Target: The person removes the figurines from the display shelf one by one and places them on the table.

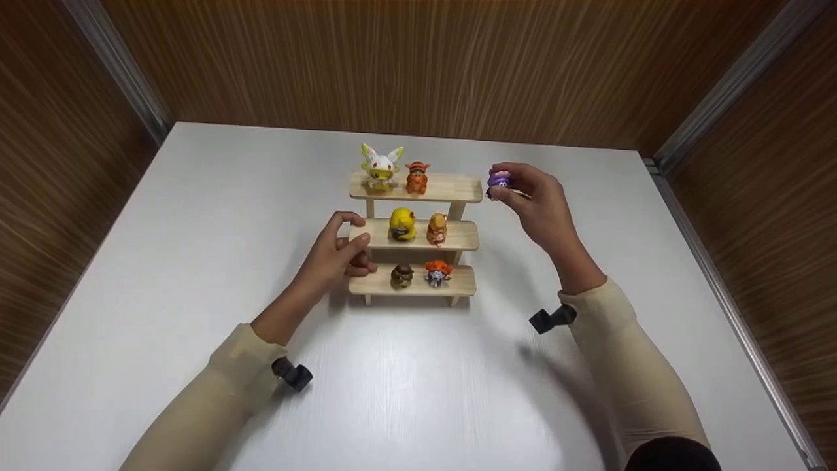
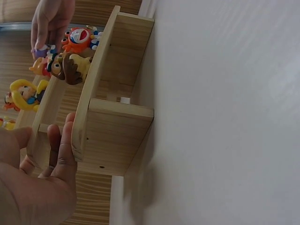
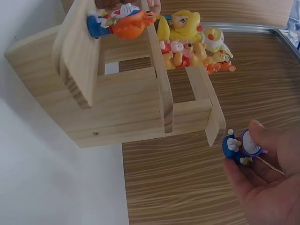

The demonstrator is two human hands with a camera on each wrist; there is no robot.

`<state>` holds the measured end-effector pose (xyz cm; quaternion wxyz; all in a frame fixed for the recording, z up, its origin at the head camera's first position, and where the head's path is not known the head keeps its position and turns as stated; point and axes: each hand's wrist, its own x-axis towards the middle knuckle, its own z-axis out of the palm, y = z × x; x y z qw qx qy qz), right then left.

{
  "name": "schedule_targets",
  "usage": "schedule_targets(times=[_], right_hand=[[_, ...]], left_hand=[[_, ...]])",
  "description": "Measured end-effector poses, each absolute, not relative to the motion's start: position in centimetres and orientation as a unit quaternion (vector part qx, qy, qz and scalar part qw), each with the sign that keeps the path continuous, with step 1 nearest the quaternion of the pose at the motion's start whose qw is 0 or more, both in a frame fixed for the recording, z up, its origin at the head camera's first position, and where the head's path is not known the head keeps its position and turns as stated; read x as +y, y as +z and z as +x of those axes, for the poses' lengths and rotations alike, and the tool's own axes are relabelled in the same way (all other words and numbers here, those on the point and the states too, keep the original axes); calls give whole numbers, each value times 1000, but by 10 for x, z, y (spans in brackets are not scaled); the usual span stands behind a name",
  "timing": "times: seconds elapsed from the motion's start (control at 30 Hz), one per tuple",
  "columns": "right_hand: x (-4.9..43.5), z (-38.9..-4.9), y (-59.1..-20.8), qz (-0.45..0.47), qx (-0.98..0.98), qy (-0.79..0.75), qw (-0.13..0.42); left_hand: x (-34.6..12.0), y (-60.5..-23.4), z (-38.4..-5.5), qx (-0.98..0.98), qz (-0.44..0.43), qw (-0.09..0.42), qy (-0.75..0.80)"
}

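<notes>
A three-tier wooden display stand (image 1: 461,280) carries small toy figurines. My left hand (image 1: 333,252) grips its left end, with thumb and index finger at the middle tier and the lower fingers by the bottom one. Just off the right end of the top tier, my right hand (image 1: 537,203) pinches a figurine with a purple hat (image 1: 499,179); its blue body (image 3: 229,147) shows in the right wrist view. On the top tier stand a white long-eared figurine (image 1: 380,167) and an orange tiger figurine (image 1: 417,178).
The middle tier bears a yellow-haired figurine (image 1: 402,224) and an orange-yellow one (image 1: 437,229). Below them stand a brown figurine (image 1: 402,275) and an orange-topped one (image 1: 437,273). The stand is on a white table (image 1: 418,379), with wood-grain panels (image 1: 405,72) around it.
</notes>
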<state>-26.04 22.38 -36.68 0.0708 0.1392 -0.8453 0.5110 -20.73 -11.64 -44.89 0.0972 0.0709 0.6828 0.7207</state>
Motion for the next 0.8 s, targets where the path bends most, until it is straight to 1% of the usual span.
schedule_targets(times=[0.37, 0.8], right_hand=[[235, -262, -381, 140, -842, 514, 83], [244, -262, -391, 129, -843, 517, 71]], left_hand=[[-117, -449, -209, 682, 68, 107, 720], [-118, -449, -209, 679, 69, 108, 723]])
